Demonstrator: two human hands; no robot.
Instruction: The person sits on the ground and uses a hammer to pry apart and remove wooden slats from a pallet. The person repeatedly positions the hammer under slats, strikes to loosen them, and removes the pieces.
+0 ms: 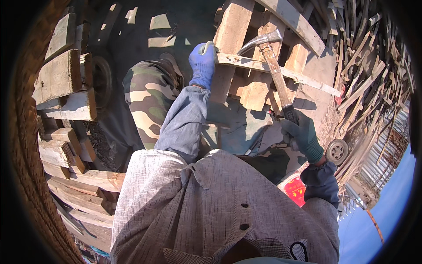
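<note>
Before me lies a narrow strip of wood (306,78), set crosswise over several thicker timber pieces (234,24). My left hand (202,61), in a blue glove with a pale palm, grips the strip's left end. In a green-grey glove, my right hand (301,132) is closed around the dark grip of a claw hammer (274,66). The hammer's metal head is above the strip in the picture, its claw pointing left and down. Whether the claw touches the wood I cannot tell.
Stacked boards and blocks (61,72) fill the left side. A large heap of thin wood strips (362,76) rises at the right, near a small wheel (337,151). A red-labelled white bucket (293,189) stands by my right forearm. A wide plank (293,23) lies at the top.
</note>
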